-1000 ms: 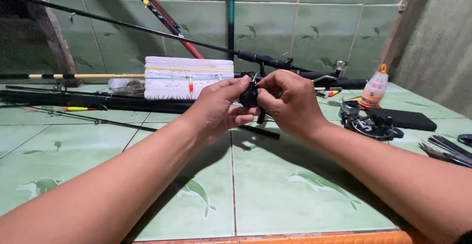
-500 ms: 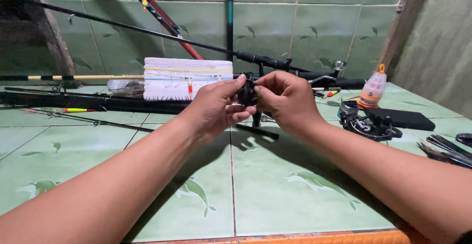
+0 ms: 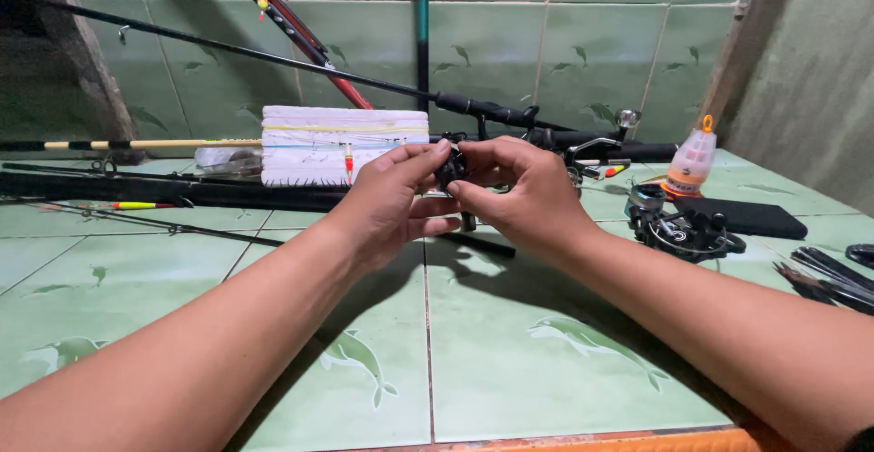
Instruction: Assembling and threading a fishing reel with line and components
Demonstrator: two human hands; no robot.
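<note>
My left hand (image 3: 396, 202) and my right hand (image 3: 519, 188) meet above the green tiled floor (image 3: 510, 343), both gripping a small black fishing reel (image 3: 452, 170) between the fingertips. Most of the reel is hidden by my fingers. A thin black rod (image 3: 273, 238) runs along the floor under my hands. Just behind my left hand stands a white foam block (image 3: 319, 142) wound with fishing line and a small red float.
Several fishing rods (image 3: 273, 56) lean on the green tiled wall or lie along it. A black reel (image 3: 683, 229), a flat black case (image 3: 746, 218) and a small clear bottle with an orange cap (image 3: 690, 161) sit at right. Dark tools (image 3: 828, 279) lie at far right.
Both hands have lifted slightly and shifted their fingers on the reel. Nothing else has moved.
</note>
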